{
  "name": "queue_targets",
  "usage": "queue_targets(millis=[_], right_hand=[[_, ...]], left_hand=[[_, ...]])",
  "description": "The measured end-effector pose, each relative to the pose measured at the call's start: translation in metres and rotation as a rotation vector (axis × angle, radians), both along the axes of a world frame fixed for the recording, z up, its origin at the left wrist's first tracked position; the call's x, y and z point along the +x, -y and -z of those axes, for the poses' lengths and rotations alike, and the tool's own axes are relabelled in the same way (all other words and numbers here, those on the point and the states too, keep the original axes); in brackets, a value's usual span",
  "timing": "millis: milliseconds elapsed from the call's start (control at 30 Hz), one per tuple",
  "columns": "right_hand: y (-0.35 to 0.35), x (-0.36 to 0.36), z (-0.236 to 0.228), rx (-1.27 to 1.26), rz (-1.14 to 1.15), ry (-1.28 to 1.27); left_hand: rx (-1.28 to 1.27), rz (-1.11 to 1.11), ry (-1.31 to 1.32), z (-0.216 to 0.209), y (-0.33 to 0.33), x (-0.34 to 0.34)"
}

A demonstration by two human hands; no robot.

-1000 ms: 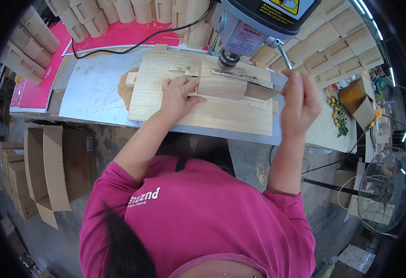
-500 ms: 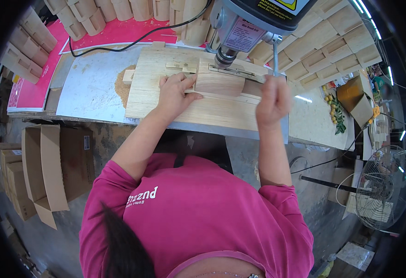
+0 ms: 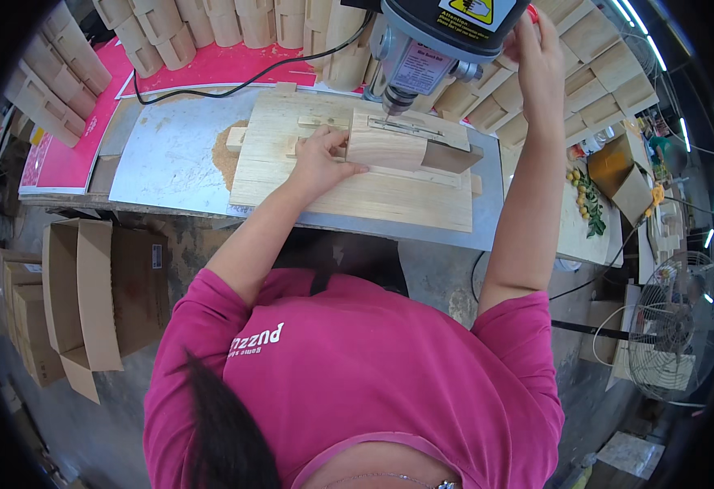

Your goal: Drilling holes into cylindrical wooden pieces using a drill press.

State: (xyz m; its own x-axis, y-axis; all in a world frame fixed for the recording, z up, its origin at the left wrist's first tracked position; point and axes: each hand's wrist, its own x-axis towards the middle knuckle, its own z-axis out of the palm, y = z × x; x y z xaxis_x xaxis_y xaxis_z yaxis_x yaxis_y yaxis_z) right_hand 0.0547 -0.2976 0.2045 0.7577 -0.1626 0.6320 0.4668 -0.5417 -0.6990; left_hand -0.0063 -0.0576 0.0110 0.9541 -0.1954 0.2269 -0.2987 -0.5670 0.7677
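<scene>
A pale wooden block (image 3: 385, 151) lies on a flat wooden board (image 3: 292, 183) under the bench drill (image 3: 426, 61). My left hand (image 3: 324, 159) grips the block's left end, its thumb along the front edge and its fingertips partly hidden. A slotted metal strip (image 3: 406, 128) is set along the block's top. The drill chuck (image 3: 397, 101) hangs just above the block. At the upper right, my right hand (image 3: 536, 45) is raised beside the drill head, its fingers closed round the red-ended feed lever (image 3: 533, 13); most of the lever is hidden.
Stacked wooden pieces (image 3: 230, 24) line the back, with more (image 3: 593, 77) at right. A black cable (image 3: 247, 79) crosses the bench. Sawdust (image 3: 225, 155) lies left of the board. An open cardboard box (image 3: 100, 285) stands lower left; a fan (image 3: 670, 326) stands at right.
My right hand has gone up and away from beside the block to the drill head, raising the lever. The chuck has risen off the block. My left hand stays at the block's left end.
</scene>
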Motion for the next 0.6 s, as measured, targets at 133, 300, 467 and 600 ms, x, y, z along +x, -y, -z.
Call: queue_targets(millis=[133, 300, 467, 600], right_hand=[[0.022, -0.034, 0.083, 0.046, -0.241, -0.336], [0.005, -0.075, 0.139, -0.492, -0.131, -0.302], [0.01, -0.092, 0.135, -0.415, -0.218, -0.269], [0.012, -0.108, 0.136, -0.438, -0.167, -0.268]], left_hand=[[-0.229, 0.021, 0.039, 0.017, -0.004, 0.004], [-0.223, 0.108, 0.144, 0.0, -0.024, -0.005], [-0.142, 0.151, 0.211, -0.023, -0.082, -0.033], [-0.326, 0.068, -0.055, -0.05, -0.129, -0.054]])
